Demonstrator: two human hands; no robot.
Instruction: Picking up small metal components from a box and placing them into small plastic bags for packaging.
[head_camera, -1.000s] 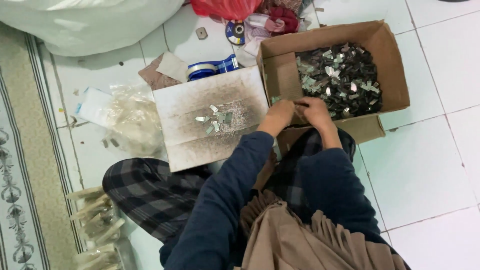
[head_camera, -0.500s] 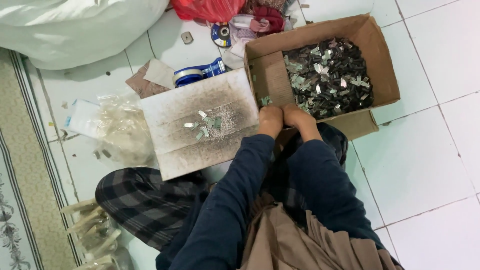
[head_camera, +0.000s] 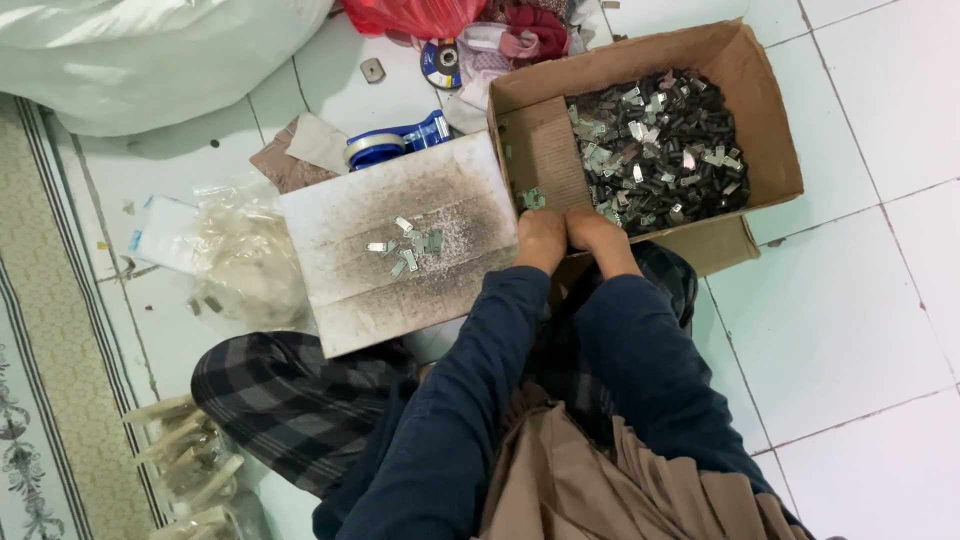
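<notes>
Left hand (head_camera: 541, 240): curled shut, contents hidden, touching the right hand.
Right hand (head_camera: 594, 232): curled, grip unclear, at the cardboard box (head_camera: 770, 130) near edge.
Metal clips (head_camera: 412, 244): about eight on the board (head_camera: 400, 290).

Two hands at work, left hand (head_camera: 541, 240) and right hand (head_camera: 597, 232), one cardboard box (head_camera: 770, 150) holding metal clips (head_camera: 660, 150) too many to count, one grey board (head_camera: 400, 245) with about eight loose clips (head_camera: 410, 245), one blue tape dispenser (head_camera: 395, 142).

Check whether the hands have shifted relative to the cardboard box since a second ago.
No clear move: both the left hand and right hand stay together at the cardboard box's near edge.
</notes>
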